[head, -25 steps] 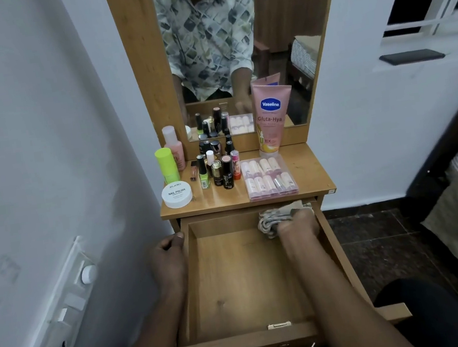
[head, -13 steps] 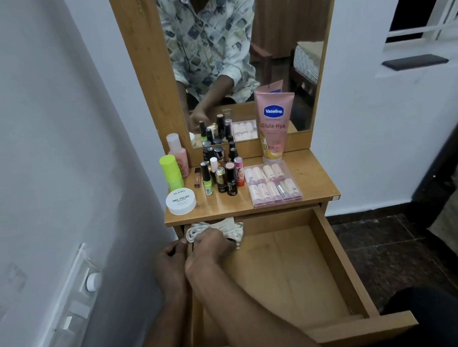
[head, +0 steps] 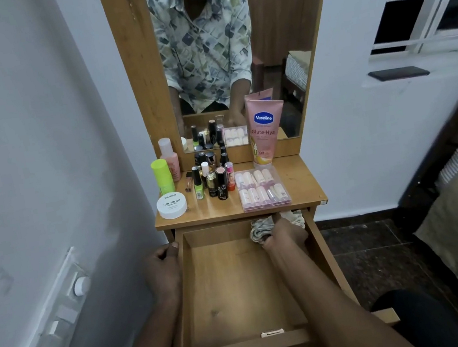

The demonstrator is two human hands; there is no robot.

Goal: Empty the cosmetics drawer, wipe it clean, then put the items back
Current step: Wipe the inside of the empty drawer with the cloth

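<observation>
The right hand [head: 286,234] is gripping a bunched cloth [head: 260,229], fingertips hidden, in the far right corner of the drawer [head: 233,291]. The tabletop [head: 298,189] just above is cutting off the cloth's far edge. Leftward, the left hand [head: 163,269] is clasping the drawer's side wall. Beyond, bottles [head: 217,181] are standing.

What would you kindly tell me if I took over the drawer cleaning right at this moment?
Left hand: grips the left wall of the drawer.
Right hand: holds the cloth in the drawer's far right corner.
Things: the Vaseline tube, nail polish tub, clear case and small bottles stand on the tabletop.
Done: drawer pulled out and emptied.
Left: finish the wipe, then put the items back.
</observation>
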